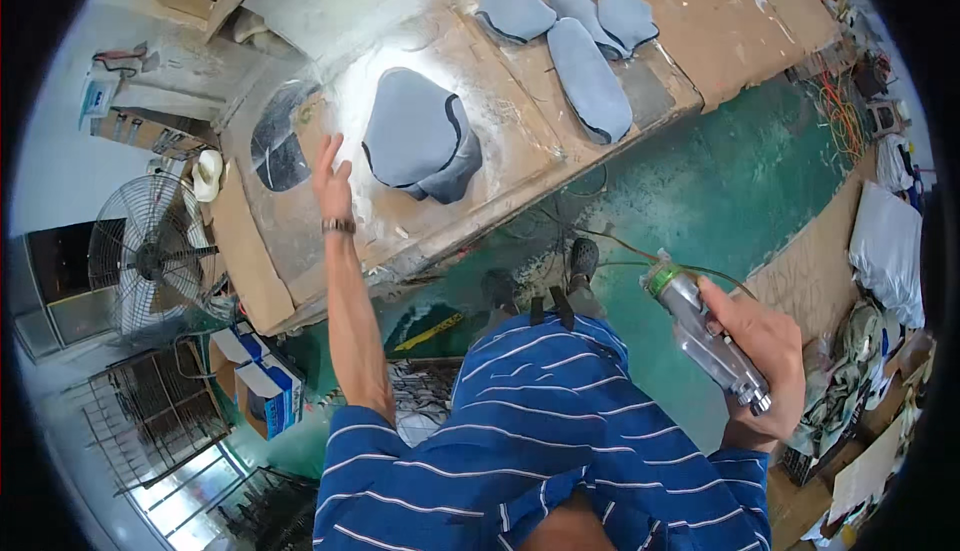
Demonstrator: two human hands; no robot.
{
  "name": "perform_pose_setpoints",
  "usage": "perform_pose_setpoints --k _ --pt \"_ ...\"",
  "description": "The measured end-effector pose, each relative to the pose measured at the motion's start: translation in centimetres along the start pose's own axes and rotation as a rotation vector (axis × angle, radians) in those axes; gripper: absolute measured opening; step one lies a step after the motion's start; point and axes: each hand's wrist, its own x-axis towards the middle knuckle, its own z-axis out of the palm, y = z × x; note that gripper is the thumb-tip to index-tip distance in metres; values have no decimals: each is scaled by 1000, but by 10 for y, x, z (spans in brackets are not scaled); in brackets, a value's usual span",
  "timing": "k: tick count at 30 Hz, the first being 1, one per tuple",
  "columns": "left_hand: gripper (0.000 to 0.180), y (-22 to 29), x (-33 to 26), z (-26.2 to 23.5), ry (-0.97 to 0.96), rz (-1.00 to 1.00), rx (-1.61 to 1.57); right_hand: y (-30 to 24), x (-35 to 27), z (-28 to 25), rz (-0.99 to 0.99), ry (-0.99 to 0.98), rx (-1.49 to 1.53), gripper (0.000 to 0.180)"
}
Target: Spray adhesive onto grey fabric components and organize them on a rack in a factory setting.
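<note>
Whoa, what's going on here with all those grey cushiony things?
The person's right hand grips what looks like a silvery spray gun, held away from the table. The left hand is open and empty, just beside a big grey padded piece. Four smaller grey padded pieces lie farther right on the table.

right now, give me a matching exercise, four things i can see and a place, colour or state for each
1. shirt
2. metallic tool
3. caged fan
4. left hand

A. open and empty
B. left of the cardboard-covered table
C. blue with white stripes
D. held in the right hand

Pairs: 1-C, 2-D, 3-B, 4-A
</note>
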Motion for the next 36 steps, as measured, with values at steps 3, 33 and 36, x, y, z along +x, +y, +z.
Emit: perform_pose_setpoints --k 3,33,36 --pt "45 20 -66 -15 169 -34 -259 6 16 -3 -58 -9 30 65" --pt "23 -227 -361 18 256 -533 37 -75 56 33 -94 109 -221 69" --pt "28 -135 -277 26 371 -544 -182 -64 59 25 -284 -87 -218 63"
